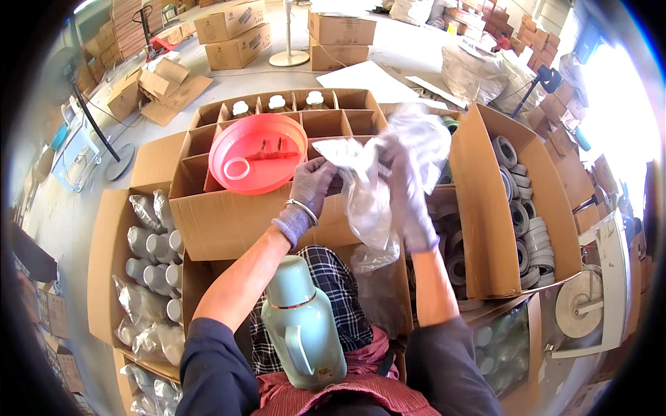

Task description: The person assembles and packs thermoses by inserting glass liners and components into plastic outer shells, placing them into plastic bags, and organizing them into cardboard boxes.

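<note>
A light teal thermos flask (pixel 305 333) with a side handle rests against my lap. Above it, my left hand (pixel 313 186), in a grey glove, is closed on the edge of a crumpled clear plastic bag (pixel 366 197). Further right, my gloved right hand (pixel 408 194) grips the same bag, its upper part blurred by motion. Just left of my left hand sits a red plastic basin (pixel 267 173) on a divided cardboard box (pixel 243 225). In the basin lie a pale ring (pixel 236 168) and a dark red piece with two upright pins (pixel 270 154).
At left, an open carton (pixel 104 270) holds several bagged grey cups (pixel 161 246). White-capped items (pixel 277 102) stand in the divided box's far compartments. At right, another carton (pixel 485 229) holds stacked grey rings (pixel 538 246). Closed cartons (pixel 239 48) and a fan stand (pixel 121 163) are beyond.
</note>
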Demonstrator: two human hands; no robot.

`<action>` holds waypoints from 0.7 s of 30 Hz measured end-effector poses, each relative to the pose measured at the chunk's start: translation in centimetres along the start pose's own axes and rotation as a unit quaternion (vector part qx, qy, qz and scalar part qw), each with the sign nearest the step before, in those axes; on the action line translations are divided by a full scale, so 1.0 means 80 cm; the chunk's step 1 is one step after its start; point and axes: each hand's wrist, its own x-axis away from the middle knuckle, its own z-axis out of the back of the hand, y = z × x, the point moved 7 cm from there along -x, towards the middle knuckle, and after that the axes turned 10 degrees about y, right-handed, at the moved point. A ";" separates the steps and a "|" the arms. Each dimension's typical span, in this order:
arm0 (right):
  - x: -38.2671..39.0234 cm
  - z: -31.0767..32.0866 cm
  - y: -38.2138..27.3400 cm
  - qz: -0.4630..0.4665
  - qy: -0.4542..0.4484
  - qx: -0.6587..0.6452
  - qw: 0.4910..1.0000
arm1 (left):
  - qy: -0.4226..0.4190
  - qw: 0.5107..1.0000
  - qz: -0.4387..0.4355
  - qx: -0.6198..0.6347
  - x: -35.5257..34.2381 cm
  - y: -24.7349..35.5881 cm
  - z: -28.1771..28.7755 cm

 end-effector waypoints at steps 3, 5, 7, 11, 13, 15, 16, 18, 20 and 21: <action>0.054 -0.016 0.022 0.079 -0.056 0.179 0.979 | -0.108 0.994 -0.005 -0.034 -0.005 -0.020 -0.002; 0.053 0.020 0.072 -0.043 0.025 0.026 0.998 | -0.088 0.988 -0.006 0.129 0.011 0.008 0.011; 0.071 0.009 0.053 0.140 0.010 0.307 0.941 | -0.168 0.939 0.064 0.292 -0.013 -0.033 0.105; 0.112 -0.038 0.098 0.263 -0.061 0.477 0.836 | -0.079 0.906 0.026 0.415 0.048 -0.070 0.183; 0.121 -0.053 0.113 0.219 -0.089 0.497 0.835 | -0.058 0.931 0.048 0.356 0.084 -0.092 0.226; 0.138 -0.054 0.089 0.185 -0.050 0.485 0.853 | -0.057 0.972 0.004 0.227 0.110 -0.098 0.268; 0.149 -0.047 0.076 0.178 -0.030 0.437 0.881 | 0.023 0.982 0.009 0.186 0.123 -0.089 0.273; 0.173 -0.035 0.052 0.099 -0.003 0.364 0.926 | 0.131 0.981 -0.007 0.145 0.157 -0.077 0.291; 0.202 -0.036 0.040 0.130 -0.023 0.353 0.926 | 0.170 0.973 -0.048 0.147 0.178 -0.075 0.310; 0.217 -0.039 0.034 0.144 -0.029 0.346 0.926 | 0.070 0.989 -0.033 0.129 0.192 -0.052 0.281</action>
